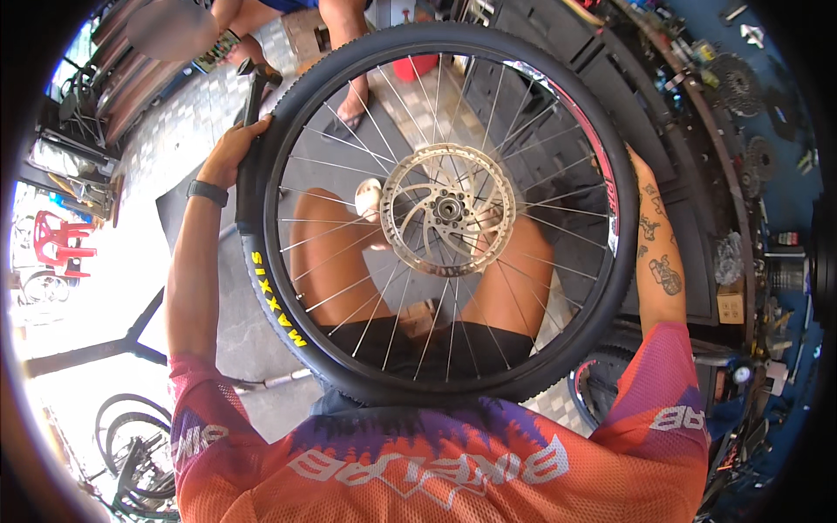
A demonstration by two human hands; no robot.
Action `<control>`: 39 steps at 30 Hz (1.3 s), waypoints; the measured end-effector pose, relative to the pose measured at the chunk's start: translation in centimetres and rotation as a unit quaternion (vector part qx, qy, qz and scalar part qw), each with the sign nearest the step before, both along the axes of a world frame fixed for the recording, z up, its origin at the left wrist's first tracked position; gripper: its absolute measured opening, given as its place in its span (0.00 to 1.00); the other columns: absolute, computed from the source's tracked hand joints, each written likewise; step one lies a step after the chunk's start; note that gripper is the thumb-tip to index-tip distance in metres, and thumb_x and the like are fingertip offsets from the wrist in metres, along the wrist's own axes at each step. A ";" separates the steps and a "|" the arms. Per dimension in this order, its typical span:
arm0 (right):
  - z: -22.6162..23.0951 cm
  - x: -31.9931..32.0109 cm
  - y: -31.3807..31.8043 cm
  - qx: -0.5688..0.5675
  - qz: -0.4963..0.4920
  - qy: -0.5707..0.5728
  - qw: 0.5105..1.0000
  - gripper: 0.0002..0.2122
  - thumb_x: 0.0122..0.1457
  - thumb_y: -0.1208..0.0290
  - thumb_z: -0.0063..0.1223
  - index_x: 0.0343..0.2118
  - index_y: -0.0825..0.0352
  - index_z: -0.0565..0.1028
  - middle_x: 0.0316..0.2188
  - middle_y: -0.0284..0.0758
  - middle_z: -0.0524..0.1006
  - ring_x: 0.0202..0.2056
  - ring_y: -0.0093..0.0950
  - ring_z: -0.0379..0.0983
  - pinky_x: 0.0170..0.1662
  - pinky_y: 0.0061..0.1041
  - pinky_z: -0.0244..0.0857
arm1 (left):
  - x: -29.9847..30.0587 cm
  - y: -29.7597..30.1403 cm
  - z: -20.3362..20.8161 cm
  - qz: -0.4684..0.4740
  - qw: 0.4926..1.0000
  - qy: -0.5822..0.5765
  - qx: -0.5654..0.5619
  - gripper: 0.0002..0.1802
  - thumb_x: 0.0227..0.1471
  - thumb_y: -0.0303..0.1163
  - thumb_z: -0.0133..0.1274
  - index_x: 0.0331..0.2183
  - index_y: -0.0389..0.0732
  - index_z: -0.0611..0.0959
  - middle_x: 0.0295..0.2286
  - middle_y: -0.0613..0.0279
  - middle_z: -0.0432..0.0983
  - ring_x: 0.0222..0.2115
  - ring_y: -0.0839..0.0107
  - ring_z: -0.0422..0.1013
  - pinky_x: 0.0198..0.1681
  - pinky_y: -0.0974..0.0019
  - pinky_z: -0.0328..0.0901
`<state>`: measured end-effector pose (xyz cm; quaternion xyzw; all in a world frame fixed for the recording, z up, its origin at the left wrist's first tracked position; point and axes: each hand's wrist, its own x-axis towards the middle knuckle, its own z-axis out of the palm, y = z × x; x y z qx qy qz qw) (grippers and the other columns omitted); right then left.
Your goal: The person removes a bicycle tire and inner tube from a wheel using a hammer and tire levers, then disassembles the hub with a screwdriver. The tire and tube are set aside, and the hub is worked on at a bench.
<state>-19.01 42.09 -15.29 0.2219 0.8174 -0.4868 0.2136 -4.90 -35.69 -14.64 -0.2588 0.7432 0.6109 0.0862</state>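
A bicycle wheel (pixel 448 209) stands up before me above my lap, spokes and hub toward me. It carries a black tyre (pixel 617 288) and a silver disc brake rotor (pixel 403 228) around the hub. My left hand (pixel 234 150) is closed at the tyre's upper left side, its fingers partly hidden. Just above that hand rises a black bar with a knobbed end (pixel 253 91); I cannot tell whether my fingers touch it. On the opposite side my right hand (pixel 636 164) grips the tyre's edge, with most of its fingers behind it.
Beyond the wheel, another person's leg (pixel 342 30) and sandalled foot are close by. A black stand leg (pixel 144 327) crosses the floor at left. Bicycle wheels (pixel 135 436) lie lower left, a red chair (pixel 65 244) farther off. Parts and tools line the right wall.
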 end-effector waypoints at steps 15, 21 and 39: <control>-0.7 14.9 0.4 0.209 -0.046 0.451 0.866 0.13 0.75 0.69 0.44 0.51 0.70 0.79 0.48 0.38 0.81 0.55 0.32 0.75 0.63 0.32 0.61 | -1.4 2.4 -1.5 -0.030 0.982 -0.045 -0.178 0.23 0.62 0.51 0.66 0.42 0.40 0.84 0.32 0.67 0.78 0.31 0.76 0.74 0.36 0.69 0.68; 6.8 23.6 -5.0 -0.085 -0.053 0.547 0.831 0.12 0.69 0.83 0.53 0.52 0.71 0.81 0.45 0.41 0.81 0.46 0.31 0.79 0.52 0.28 0.74 | 2.2 5.4 3.7 -0.028 0.982 0.001 -0.185 0.16 0.64 0.44 0.65 0.38 0.41 0.82 0.27 0.71 0.73 0.24 0.79 0.68 0.32 0.72 0.61; 1.5 15.3 -23.1 -0.052 0.362 0.440 0.820 0.09 0.64 0.83 0.60 0.46 0.76 0.85 0.41 0.42 0.89 0.43 0.35 0.89 0.48 0.29 0.80 | 8.2 18.1 13.1 -0.225 0.963 -0.008 -0.145 0.25 0.60 0.35 0.68 0.53 0.30 0.81 0.26 0.67 0.78 0.20 0.82 0.69 0.21 0.74 0.61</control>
